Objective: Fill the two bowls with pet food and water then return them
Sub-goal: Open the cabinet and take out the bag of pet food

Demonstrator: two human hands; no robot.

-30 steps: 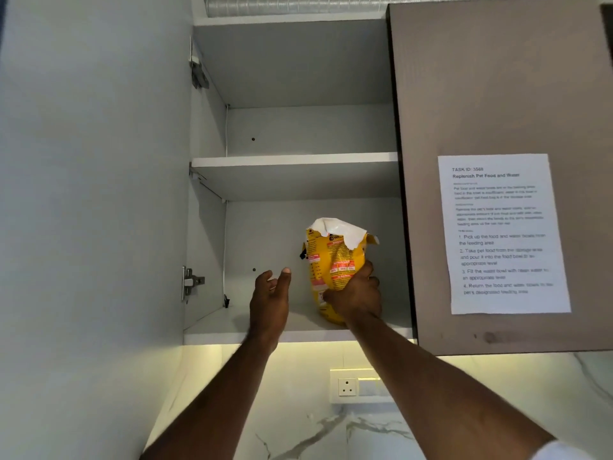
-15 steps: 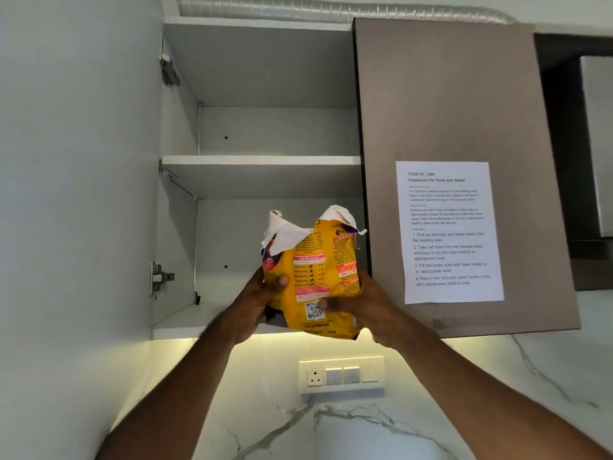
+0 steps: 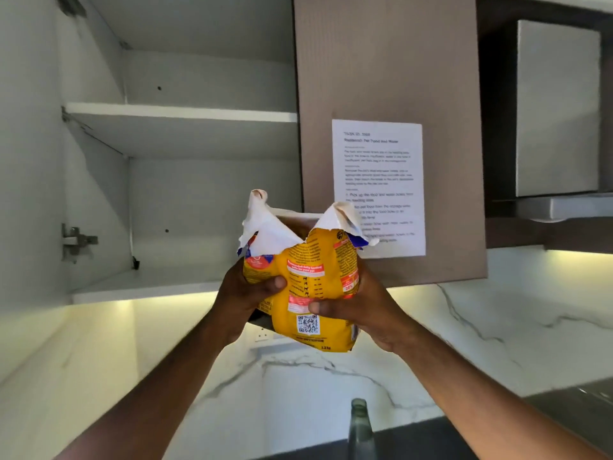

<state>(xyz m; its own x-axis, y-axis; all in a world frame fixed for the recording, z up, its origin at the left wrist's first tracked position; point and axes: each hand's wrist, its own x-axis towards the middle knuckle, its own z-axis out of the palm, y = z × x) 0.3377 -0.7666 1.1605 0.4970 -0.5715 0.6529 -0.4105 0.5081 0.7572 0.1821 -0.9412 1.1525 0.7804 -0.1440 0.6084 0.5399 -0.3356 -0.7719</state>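
A yellow pet food bag (image 3: 305, 287) with a torn-open white top is held upright in front of me, below the open wall cupboard. My left hand (image 3: 247, 293) grips its left side with the thumb across the front. My right hand (image 3: 355, 307) grips the right side and lower front. The two bowls are not in view.
The open cupboard (image 3: 185, 283) has bare white shelves; its open door (image 3: 30, 161) stands at the left. A closed brown door (image 3: 388, 78) carries a printed task sheet (image 3: 378, 167). A glass bottle neck (image 3: 360, 423) rises at the bottom. Marble backsplash (image 3: 497, 327) and a range hood (image 3: 560, 207) lie right.
The bag has come off the lower shelf and down in front of me. My left hand, open a second ago, has closed on the bag's left side.
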